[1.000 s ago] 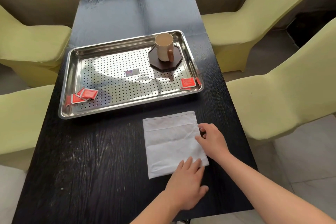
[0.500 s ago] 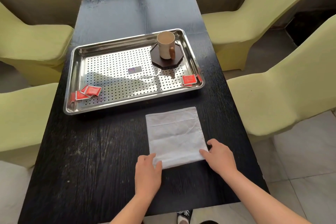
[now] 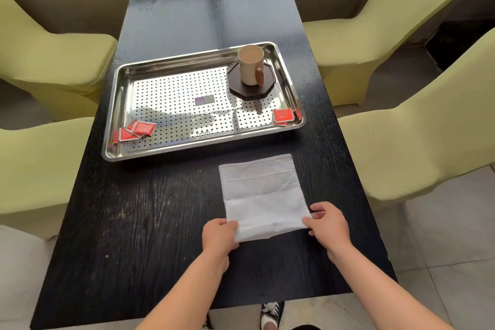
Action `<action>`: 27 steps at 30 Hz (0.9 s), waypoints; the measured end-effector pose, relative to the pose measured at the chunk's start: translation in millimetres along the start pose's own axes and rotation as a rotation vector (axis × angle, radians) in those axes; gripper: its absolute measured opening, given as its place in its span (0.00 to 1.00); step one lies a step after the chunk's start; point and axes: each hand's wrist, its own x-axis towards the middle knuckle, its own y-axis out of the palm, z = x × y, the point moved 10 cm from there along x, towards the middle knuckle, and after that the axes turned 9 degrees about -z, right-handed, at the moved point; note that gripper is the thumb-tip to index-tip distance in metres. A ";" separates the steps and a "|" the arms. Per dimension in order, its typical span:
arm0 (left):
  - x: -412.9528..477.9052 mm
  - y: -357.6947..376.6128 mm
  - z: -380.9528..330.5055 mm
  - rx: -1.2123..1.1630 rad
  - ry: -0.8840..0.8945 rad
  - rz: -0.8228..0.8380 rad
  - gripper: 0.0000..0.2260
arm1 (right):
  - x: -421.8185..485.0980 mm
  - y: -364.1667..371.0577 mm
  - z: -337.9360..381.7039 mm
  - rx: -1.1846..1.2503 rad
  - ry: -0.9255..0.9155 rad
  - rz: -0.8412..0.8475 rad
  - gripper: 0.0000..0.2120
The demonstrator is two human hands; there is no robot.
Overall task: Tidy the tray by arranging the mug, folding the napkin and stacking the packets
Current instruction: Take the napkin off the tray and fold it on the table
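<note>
A white napkin (image 3: pixel 262 195), folded into a rectangle, lies on the black table in front of the steel tray (image 3: pixel 117 104). My left hand (image 3: pixel 218 234) pinches its near left corner and my right hand (image 3: pixel 328 224) pinches its near right corner. A cream mug (image 3: pixel 250 64) with a brown handle stands upright on a dark octagonal coaster (image 3: pixel 265 88) in the tray's far right corner. Red packets (image 3: pixel 138 130) lie overlapping in the near left corner. More red packets (image 3: pixel 284 116) rest in the near right corner.
The black table (image 3: pixel 139 222) is long and narrow. Yellow-green chairs flank it, two on the left (image 3: pixel 42 161) and two on the right (image 3: pixel 417 142). A small label sticker (image 3: pixel 204 100) sits mid-tray. Shoes show on the floor below the near edge.
Both hands slid to the napkin's near edge, and each now pinches a corner there. A second ago the right hand was on the right edge and the left lay flat near the bottom.
</note>
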 end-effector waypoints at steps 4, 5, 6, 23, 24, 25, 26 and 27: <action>-0.9 -9.7 5.4 -0.028 -0.005 0.025 0.07 | -2.1 3.3 -2.0 0.059 0.084 0.077 0.19; -2.1 -14.3 5.2 -0.036 0.015 0.018 0.10 | -4.6 4.0 -1.7 0.083 0.092 0.104 0.19; -4.2 -18.2 4.1 -0.045 0.038 0.016 0.13 | -8.0 4.1 -0.9 0.100 0.092 0.127 0.20; -40.0 -63.5 40.2 -0.085 0.087 0.178 0.10 | -72.2 -10.9 -17.4 0.146 0.047 0.395 0.18; -40.0 -65.2 39.6 -0.096 0.085 0.176 0.11 | -73.8 -12.0 -16.0 0.150 0.031 0.410 0.20; -39.8 -66.2 38.8 -0.111 0.077 0.178 0.11 | -75.1 -12.5 -13.4 0.140 -0.005 0.430 0.20; -40.0 -66.3 38.0 -0.132 0.063 0.181 0.11 | -76.2 -12.8 -9.6 0.116 -0.058 0.451 0.19; -40.0 -65.9 37.1 -0.154 0.048 0.184 0.12 | -76.6 -13.5 -5.1 0.086 -0.112 0.461 0.18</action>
